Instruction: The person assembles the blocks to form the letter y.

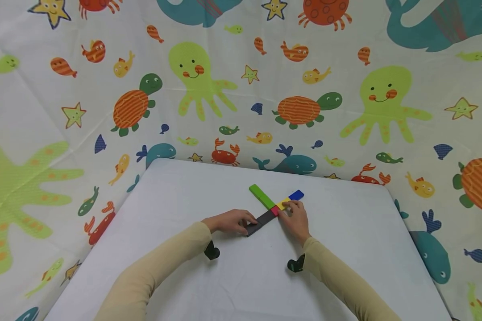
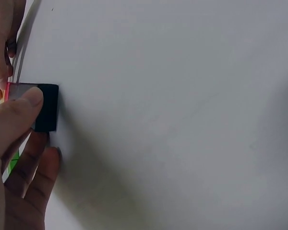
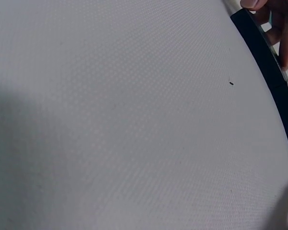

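A straight row of blocks lies diagonally on the table: two black blocks [image 1: 261, 221], a small red block [image 1: 275, 211], a yellow block [image 1: 282, 204] and a blue block [image 1: 296, 195]. From the red block, a green strip [image 1: 261, 196] slants away to the far left. My left hand [image 1: 232, 221] pinches the near black block, thumb on one side and fingers on the other, as the left wrist view shows at its end [image 2: 49, 108]. My right hand [image 1: 296, 222] grips the row at the yellow block, its thumb close to the red one.
The blocks lie on a white-covered table [image 1: 176, 196]. Behind and beside it hangs a cloth [image 1: 233, 98] printed with sea animals. A dark wrist device [image 1: 211, 250] sits below the left sleeve, and another [image 1: 296, 264] by the right.
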